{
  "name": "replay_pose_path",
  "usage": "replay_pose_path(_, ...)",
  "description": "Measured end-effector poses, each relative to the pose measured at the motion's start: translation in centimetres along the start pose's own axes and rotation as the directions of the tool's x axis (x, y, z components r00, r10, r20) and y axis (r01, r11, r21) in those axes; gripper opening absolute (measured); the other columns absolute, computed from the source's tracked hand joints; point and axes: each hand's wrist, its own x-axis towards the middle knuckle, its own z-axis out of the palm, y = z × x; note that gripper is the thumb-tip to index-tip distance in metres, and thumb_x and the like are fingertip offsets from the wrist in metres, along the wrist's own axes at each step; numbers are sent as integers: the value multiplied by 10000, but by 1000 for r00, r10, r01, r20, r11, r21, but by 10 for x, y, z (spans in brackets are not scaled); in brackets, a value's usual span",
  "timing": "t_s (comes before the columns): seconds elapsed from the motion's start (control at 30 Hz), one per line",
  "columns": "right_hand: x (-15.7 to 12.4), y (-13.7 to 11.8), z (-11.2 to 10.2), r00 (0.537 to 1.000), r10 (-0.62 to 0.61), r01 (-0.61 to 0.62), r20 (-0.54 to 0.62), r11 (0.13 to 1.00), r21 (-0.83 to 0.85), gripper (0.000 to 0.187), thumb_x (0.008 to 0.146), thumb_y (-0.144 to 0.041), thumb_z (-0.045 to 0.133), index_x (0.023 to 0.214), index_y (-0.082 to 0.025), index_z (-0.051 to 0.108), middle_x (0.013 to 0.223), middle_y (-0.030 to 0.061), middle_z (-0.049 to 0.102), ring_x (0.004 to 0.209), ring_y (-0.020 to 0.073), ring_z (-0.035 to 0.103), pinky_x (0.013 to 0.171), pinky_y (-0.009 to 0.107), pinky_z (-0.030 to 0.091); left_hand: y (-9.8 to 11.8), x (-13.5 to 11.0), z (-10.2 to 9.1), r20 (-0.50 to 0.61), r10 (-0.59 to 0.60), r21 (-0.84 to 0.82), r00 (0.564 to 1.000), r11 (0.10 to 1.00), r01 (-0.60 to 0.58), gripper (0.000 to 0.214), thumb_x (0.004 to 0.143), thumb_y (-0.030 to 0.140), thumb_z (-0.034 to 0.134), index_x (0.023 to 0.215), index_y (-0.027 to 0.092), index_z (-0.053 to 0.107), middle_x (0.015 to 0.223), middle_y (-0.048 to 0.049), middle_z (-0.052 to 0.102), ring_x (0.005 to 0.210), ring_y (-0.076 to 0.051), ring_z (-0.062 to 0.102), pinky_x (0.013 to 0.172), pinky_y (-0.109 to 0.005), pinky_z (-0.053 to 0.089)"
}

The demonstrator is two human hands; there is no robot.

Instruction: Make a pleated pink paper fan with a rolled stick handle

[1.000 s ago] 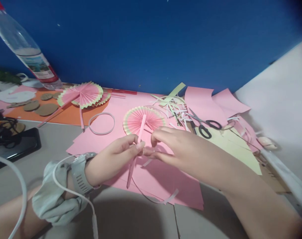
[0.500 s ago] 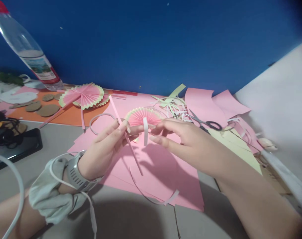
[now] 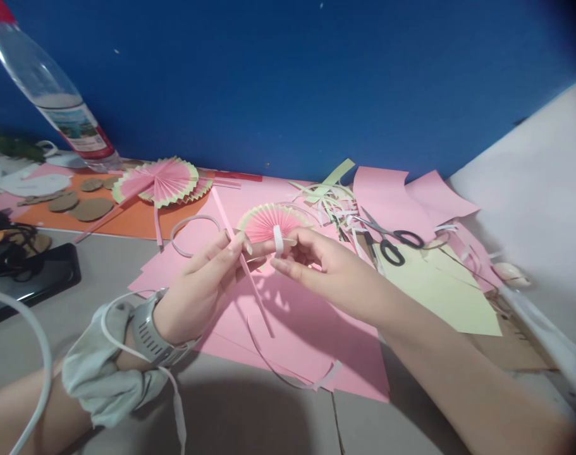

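My left hand (image 3: 216, 265) pinches a thin pink paper stick (image 3: 257, 291) between thumb and fingers, slanting from upper left to lower right. A short white strip (image 3: 278, 241) hangs over the outstretched index finger of that hand. Thumb and fingers of my right hand (image 3: 306, 256) close on the strip's lower end. Just behind the fingers lies a pleated pink paper fan (image 3: 271, 221) with a pale green edge, partly hidden by both hands. Pink paper sheets (image 3: 297, 354) lie underneath.
Finished pleated fans (image 3: 157, 180) and cardboard discs (image 3: 92, 210) lie at the left, near a plastic bottle (image 3: 74, 120) and a black phone (image 3: 31, 284). Scissors (image 3: 394, 240), paper scraps (image 3: 332, 202) and a pale yellow sheet (image 3: 444, 291) are at the right. A blue wall (image 3: 288, 88) rises behind.
My right hand has moved left and its fingers have closed on the white strip, whose lower end is now drawn up. The left hand still holds the pink stick, nearly unmoved.
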Motion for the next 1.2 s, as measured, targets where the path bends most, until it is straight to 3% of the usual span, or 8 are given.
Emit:
replay_pose_path(0.27,2,6,1,989,6,-8,-149,1000,-15,425,808,-579,570,1063,-263,446,736,-50,431,645,121,455,605,273,381,0,0,-1,-4,17,-28,1000,999,-17,184,855,340,621,761,193,563,909,0,728,988,-166,662,920,-300,493)
replay_pose_path(0.4,2,3,1,979,-72,59,-191,995,-76,364,777,-488,659,1017,-238,546,945,4,558,824,148,527,699,281,402,-2,0,0,16,29,-39,999,999,-28,182,911,311,540,773,196,562,957,-6,713,1073,-171,625,963,-307,464)
replay_pose_path(0.47,4,2,2,980,-90,90,-176,996,-7,265,799,-439,654,935,-224,581,1008,13,600,931,164,552,790,294,409,-4,-1,0,31,69,-30,997,997,-68,193,936,294,494,782,202,566,969,-4,708,1144,-175,584,1002,-314,430)
replay_pose_path(0.6,6,4,5,996,-44,64,-77,955,290,252,847,-434,599,770,-208,519,838,5,620,842,156,579,802,307,432,-9,-3,0,65,122,65,990,990,-126,200,948,306,477,800,211,573,989,-2,703,1248,-178,498,1078,-328,333)
replay_pose_path(0.73,6,4,6,999,-20,4,34,909,416,290,862,-431,581,697,-208,493,694,-25,534,668,119,501,690,269,417,-11,-7,-2,82,160,128,984,977,-169,203,948,351,473,815,217,545,1001,-5,703,1260,-199,488,1078,-371,312)
replay_pose_path(0.87,5,1,5,995,-18,-29,95,884,467,248,867,-404,585,736,-202,527,735,-23,530,755,123,525,702,259,411,-12,-9,-3,86,192,168,978,964,-204,198,951,352,465,822,224,544,1010,-1,695,1247,-206,498,1065,-395,328)
replay_pose_path(1.03,1,-6,-2,990,-23,-45,136,878,477,211,883,-367,571,761,-209,503,906,-5,600,952,134,546,864,282,409,-12,-6,-3,37,245,175,969,953,-247,171,936,337,501,815,233,564,906,16,704,1236,-186,512,1073,-372,339)
replay_pose_path(1.2,-8,-11,-5,913,-23,-118,408,941,317,241,854,-419,595,752,-219,507,789,-17,583,817,147,568,795,298,425,-6,2,-2,-103,265,50,959,964,-261,168,953,287,464,840,215,565,1086,-5,700,1222,-160,536,1000,-311,436)
